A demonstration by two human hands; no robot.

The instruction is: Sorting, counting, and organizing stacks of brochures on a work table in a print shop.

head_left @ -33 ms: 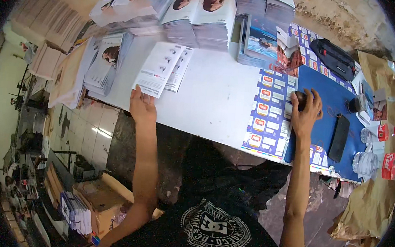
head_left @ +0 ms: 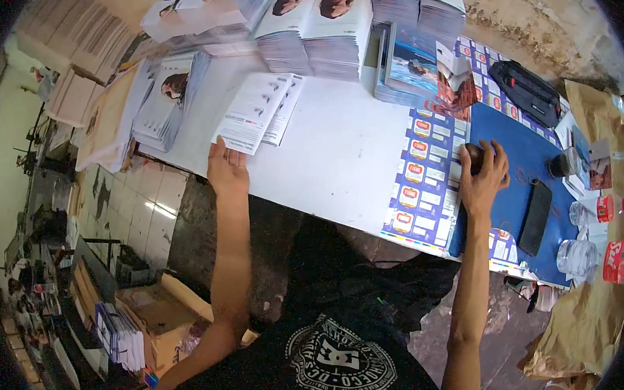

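At the table's near edge, my left hand (head_left: 229, 168) pinches the lower end of a white printed leaflet (head_left: 254, 113), thumb on top and fingers beneath. A second leaflet (head_left: 282, 113) lies partly under it, showing along its right side. My right hand (head_left: 485, 178) curls over a dark brown rounded object (head_left: 473, 158) on the blue mat (head_left: 510, 148). Its palm and fingers hide much of that object, and I cannot make out what it is. Left of the leaflets lies a fanned stack of similar leaflets (head_left: 169, 103).
Tall leaflet stacks (head_left: 287, 43) line the far side of the white table (head_left: 330, 152). Blue printed sheets (head_left: 423, 178) border the mat. Rightward are a black phone-like slab (head_left: 536, 217), a dark cup (head_left: 565, 163), clear plastic bottles (head_left: 578, 258) and a black pouch (head_left: 529, 91).
My left hand and the upper leaflet have shifted slightly to the right, and the leaflet's far end sits a little lower. My right hand stays in place.
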